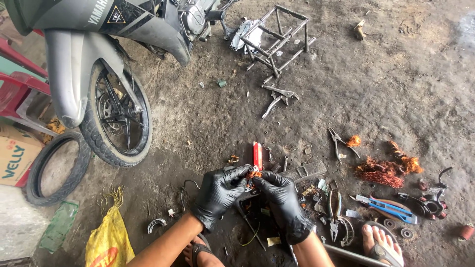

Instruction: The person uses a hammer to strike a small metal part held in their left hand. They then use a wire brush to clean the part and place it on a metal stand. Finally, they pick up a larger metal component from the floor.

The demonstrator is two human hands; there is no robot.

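- Head view looks down on a dirt floor [376, 74]; both hands wear black gloves and meet at lower centre of the frame.
- The left hand [220, 193] is curled, its fingertips pinched on a small part wound with copper wire [253, 174].
- The right hand [282, 195] is also curled, thumb and forefinger closed on the same part from the other side.
- The part sits between the two sets of fingertips, just above the floor; it is too small and too covered to tell its long axis or which way it points.
- Just above the hands a red utility knife [257, 154] lies on the floor, its long axis running nearly up and down the frame.
- Right of the hands lie pliers [334, 210], a blue-handled tool [391, 205] and a heap of copper wire [388, 170]; this side is crowded.
- Locking pliers [278, 96] lie at upper centre, below a metal frame [277, 37].
- A motorcycle's front wheel [116, 116] stands at left, with a loose tyre [54, 168] beside it and a yellow bag [110, 237] at lower left.
- Sandalled feet [378, 242] show along the bottom edge.
- Open ground lies between the hands and the locking pliers, and across the upper right of the frame.
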